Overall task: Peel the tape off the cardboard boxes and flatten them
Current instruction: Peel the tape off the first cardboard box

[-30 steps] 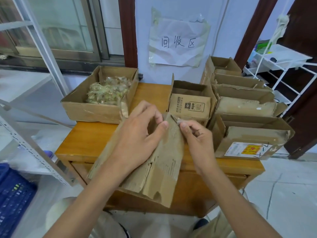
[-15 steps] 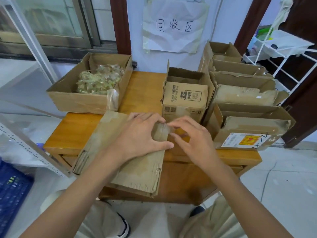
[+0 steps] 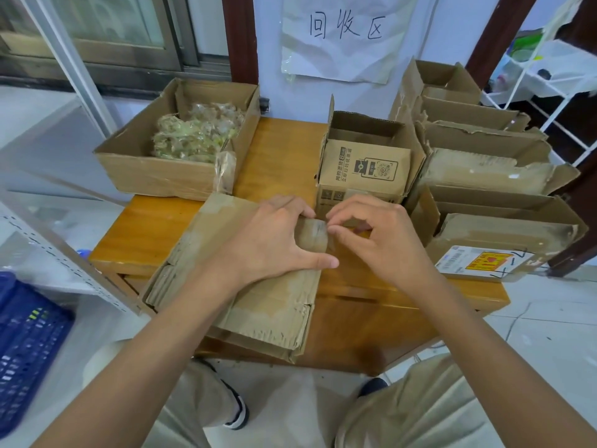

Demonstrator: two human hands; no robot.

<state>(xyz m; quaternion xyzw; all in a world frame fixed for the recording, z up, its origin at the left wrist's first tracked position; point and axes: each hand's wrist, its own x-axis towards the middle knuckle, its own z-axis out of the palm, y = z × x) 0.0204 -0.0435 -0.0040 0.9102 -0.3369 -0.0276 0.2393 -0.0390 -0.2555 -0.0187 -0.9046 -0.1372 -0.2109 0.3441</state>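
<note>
The flattened box [image 3: 258,295] now lies flat on the near edge of the counter [image 3: 277,156], its near end overhanging toward the person's lap; a second ago it was held up and tilted, half a second ago it was already down — since then little has shifted but the fingers. The left hand [image 3: 274,240] rests spread on the cardboard, fingers straight and pressing, thumb stretched toward the box's right edge — a released grip that holds nothing; the right hand [image 3: 378,240] has its fingers curled, forefinger and thumb pinching at the tape strip [image 3: 315,232] on the box's far right corner, where earlier it hovered more loosely over the same spot. Just behind the hands stands a small printed box [image 3: 365,166] with its flaps up; to the right, a row of opened boxes [image 3: 484,169], the nearest bearing a shipping label [image 3: 478,263]; at the far left of the counter, an open box [image 3: 155,169] heaped with peeled tape wads [image 3: 197,137]. On the wall behind hangs a paper sign [image 3: 342,37] with handwritten characters; a blue crate [image 3: 29,344] sits on the floor at left, a white wire rack [image 3: 555,76] at right.
</note>
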